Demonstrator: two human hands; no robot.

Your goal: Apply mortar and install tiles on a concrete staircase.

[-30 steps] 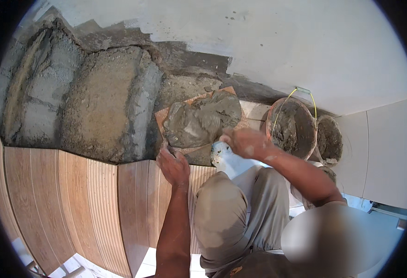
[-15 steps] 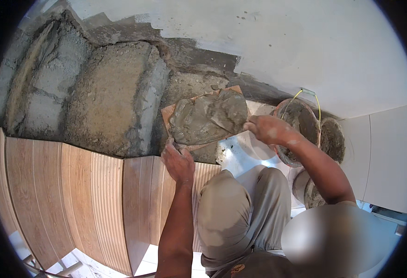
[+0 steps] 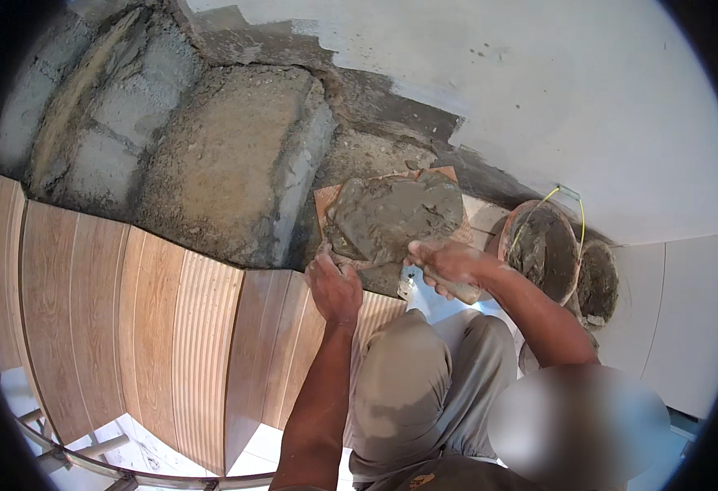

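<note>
An orange-backed tile [image 3: 324,201] carries a thick, wet layer of grey mortar [image 3: 396,211]. My left hand [image 3: 336,286] is closed on the tile's near left corner, with the thumb toward the mortar. At the tile's near right edge, my right hand [image 3: 450,263] is wrapped around what looks like a trowel handle [image 3: 463,291]. The trowel's blade is hard to make out against the mortar and behind the fingers.
Rough cement steps [image 3: 220,155] run off to the left, fronted by wood-look tiles [image 3: 81,303]. To the right stand a mortar-smeared bucket [image 3: 549,245] with a yellow handle and a second container [image 3: 600,282]. A white wall [image 3: 539,90] rises behind; my knees [image 3: 400,360] are close below.
My right hand has come left and nearer, from the tile's right side to its near edge. The mortar looks flatter. My left hand keeps its hold while the whole view has shifted.
</note>
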